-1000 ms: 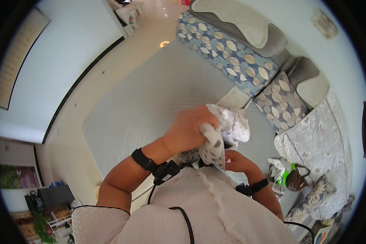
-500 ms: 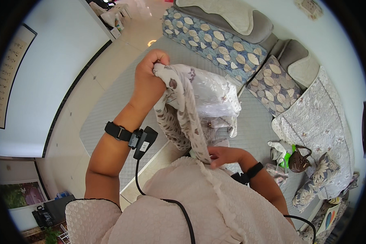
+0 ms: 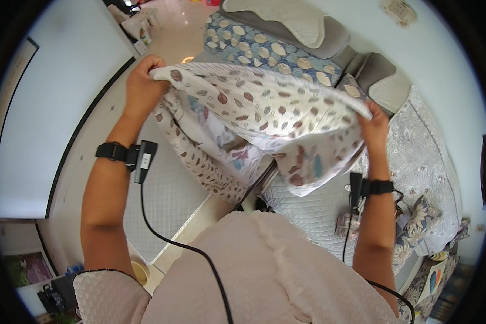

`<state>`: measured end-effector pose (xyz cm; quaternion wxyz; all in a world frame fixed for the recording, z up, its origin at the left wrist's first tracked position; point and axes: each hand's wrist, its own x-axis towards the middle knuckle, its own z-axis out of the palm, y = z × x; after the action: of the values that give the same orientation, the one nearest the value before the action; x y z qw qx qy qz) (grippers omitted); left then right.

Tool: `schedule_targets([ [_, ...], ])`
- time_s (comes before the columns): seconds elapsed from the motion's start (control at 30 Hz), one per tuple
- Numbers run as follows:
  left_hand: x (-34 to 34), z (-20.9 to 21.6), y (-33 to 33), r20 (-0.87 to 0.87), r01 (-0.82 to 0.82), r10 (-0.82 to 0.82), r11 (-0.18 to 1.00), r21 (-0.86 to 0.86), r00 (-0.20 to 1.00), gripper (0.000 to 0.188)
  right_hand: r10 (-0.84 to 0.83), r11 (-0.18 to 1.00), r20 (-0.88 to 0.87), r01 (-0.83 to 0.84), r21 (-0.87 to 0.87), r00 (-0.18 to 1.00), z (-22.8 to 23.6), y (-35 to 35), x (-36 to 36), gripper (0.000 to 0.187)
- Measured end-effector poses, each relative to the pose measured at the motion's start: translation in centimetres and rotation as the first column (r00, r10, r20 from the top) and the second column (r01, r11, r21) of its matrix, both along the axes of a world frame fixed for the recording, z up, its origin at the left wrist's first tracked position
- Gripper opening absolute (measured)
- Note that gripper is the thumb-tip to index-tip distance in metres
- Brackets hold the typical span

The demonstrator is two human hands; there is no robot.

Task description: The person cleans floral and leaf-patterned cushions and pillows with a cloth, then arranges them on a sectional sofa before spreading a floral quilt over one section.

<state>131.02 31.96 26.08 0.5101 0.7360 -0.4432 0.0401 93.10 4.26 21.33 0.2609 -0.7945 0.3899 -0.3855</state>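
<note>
White, brown-leaf-printed fabric sheet [image 3: 248, 102] hangs above the grey quilted floor mat [image 3: 159, 208]. Left hand [image 3: 144, 86] has its fingers closed on the far-left edge; right hand [image 3: 375, 127], likewise on the right edge. Opening-out appears partial: far edge extended, near folds bunched and not yet flat. Count: one sheet, two hands, two black wrist straps [image 3: 112, 152].

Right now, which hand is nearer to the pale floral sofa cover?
Right. The right hand, gripping one end of the leaf-print cloth, appears just left of the sofa cover; the left hand, gripping the cloth's other end, is farther left, across the cloth from the cover.
</note>
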Motion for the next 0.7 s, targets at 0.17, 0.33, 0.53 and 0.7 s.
schedule_targets([
  [0.17, 2.0, 2.7, -0.6, 0.111, -0.044, 0.026, 0.986, 0.162, 0.993, 0.029, 0.007, 0.879, -0.210, -0.106, -0.465, 0.978, 11.8, -1.0, -0.6, 0.023],
  [0.33, 3.9, 2.5, -1.3, 0.443, -0.170, 0.128, 0.984, 0.056, 0.887, 0.032, 0.111, 0.793, -0.333, -0.285, -0.539, 0.936, 10.6, -3.9, -3.3, 0.037],
  [0.53, 3.2, 5.5, -5.3, 0.368, -0.151, 0.114, 0.986, 0.073, 0.923, 0.037, -0.319, 0.807, -0.348, 0.060, -0.587, 0.881, 12.7, -12.8, -11.7, 0.036],
  [0.7, 3.8, 4.7, -3.8, 0.332, -0.089, -0.006, 0.959, 0.270, 0.943, 0.029, -0.377, 0.794, -0.210, 0.197, -0.576, 0.902, 11.7, -13.4, -12.4, 0.039],
])
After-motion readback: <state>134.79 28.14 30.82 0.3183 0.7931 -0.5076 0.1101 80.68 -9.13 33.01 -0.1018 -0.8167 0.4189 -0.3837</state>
